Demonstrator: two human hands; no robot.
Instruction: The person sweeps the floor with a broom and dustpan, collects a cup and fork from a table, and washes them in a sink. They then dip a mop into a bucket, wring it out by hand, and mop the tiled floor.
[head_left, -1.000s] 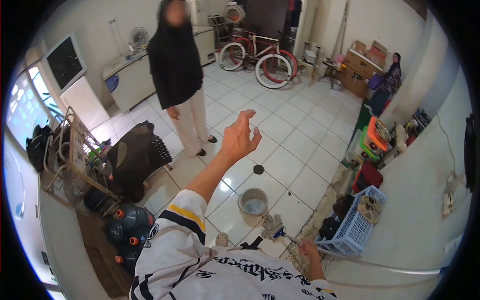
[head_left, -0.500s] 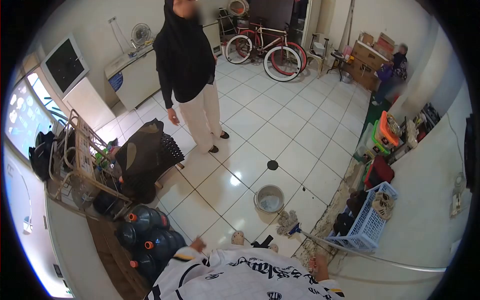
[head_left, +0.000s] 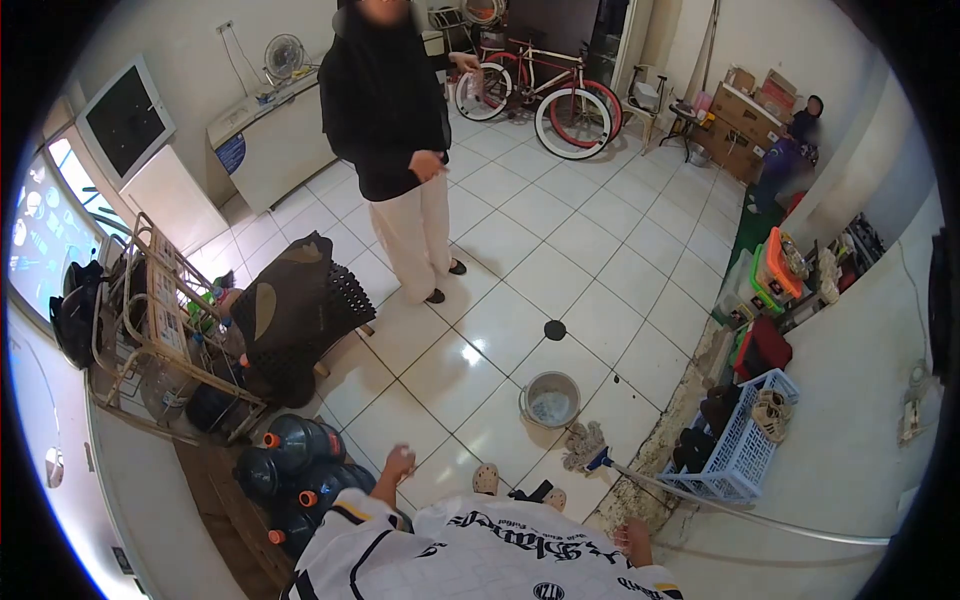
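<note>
My left hand [head_left: 400,463] is held out at my left side with its fingers loosely bent, holding nothing that I can see. Nearest to it are several dark water jugs [head_left: 308,440] with orange caps. Low at my right side is my right hand [head_left: 632,541], empty, its fingers apart. A string mop [head_left: 584,448] lies close by, its long handle running off to the right, touched by neither hand. On the tiles ahead of me stands a grey bucket [head_left: 550,400] with something pale inside.
A person in black [head_left: 390,120] stands ahead, another person [head_left: 785,165] is far right. A blue crate [head_left: 745,450] with shoes lines the right wall. At left are a metal rack [head_left: 165,330] and a draped stool [head_left: 300,300]. Bicycles [head_left: 550,90] stand at the back.
The person in black has raised both forearms from their sides. My left hand has lifted a little forward. The view has shifted slightly; the bucket and mop stay in place.
</note>
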